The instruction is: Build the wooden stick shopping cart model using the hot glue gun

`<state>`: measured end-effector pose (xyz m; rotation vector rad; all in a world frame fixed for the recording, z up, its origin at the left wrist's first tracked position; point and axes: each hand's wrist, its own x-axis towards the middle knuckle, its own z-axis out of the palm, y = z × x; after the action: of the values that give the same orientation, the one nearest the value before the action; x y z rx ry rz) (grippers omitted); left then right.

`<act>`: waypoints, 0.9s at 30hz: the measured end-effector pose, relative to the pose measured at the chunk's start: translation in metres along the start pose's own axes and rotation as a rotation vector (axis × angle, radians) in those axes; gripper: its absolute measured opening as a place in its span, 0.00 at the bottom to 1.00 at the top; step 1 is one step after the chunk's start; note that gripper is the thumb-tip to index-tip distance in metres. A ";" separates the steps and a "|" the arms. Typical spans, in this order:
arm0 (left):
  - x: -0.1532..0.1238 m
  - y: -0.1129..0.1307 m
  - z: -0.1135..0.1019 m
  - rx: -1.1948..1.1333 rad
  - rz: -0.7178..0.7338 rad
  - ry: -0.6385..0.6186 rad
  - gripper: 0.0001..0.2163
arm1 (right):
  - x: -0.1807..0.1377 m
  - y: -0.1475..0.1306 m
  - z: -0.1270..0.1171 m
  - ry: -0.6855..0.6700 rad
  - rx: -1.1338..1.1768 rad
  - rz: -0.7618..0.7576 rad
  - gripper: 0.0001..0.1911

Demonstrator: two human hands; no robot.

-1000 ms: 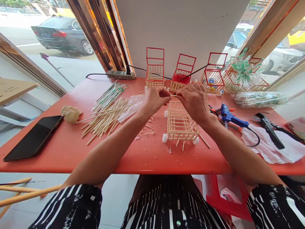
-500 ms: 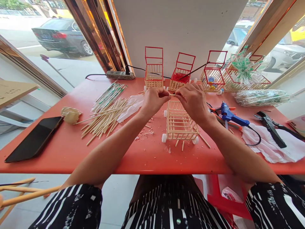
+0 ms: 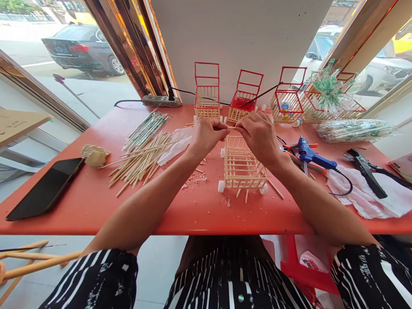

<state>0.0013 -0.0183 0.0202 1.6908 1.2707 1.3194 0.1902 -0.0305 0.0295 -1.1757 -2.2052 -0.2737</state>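
Between my two hands a short wooden stick [image 3: 232, 127] is held level, pinched at each end. My left hand [image 3: 208, 134] grips its left end with thumb and fingers closed. On the other end the fingers of my right hand [image 3: 260, 135] are closed too. Just below and nearer to me stands a small cart [image 3: 244, 171] built of thin wooden sticks, on white wheels. My right hand hides part of the cart's far right corner.
Left lie a pile of loose sticks [image 3: 138, 165], wrapped sticks [image 3: 146, 131] and a black phone [image 3: 45, 189]. Right are a blue glue gun [image 3: 313, 156], black pliers [image 3: 367, 174] and a white cloth [image 3: 347, 184]. Several finished carts, one a red-framed cart [image 3: 207, 101], stand at the back.
Both hands keep the same pinch on the stick, nearly in place. The whole view has shifted very slightly; nothing was taken up or let go.
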 end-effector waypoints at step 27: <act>0.008 -0.003 -0.019 -0.121 -0.044 -0.123 0.10 | -0.005 0.021 -0.076 0.254 0.064 0.242 0.13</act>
<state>-0.0178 -0.0110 0.0260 1.6251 1.1284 1.2217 0.2415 -0.0556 0.0846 -1.2819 -1.8215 -0.2346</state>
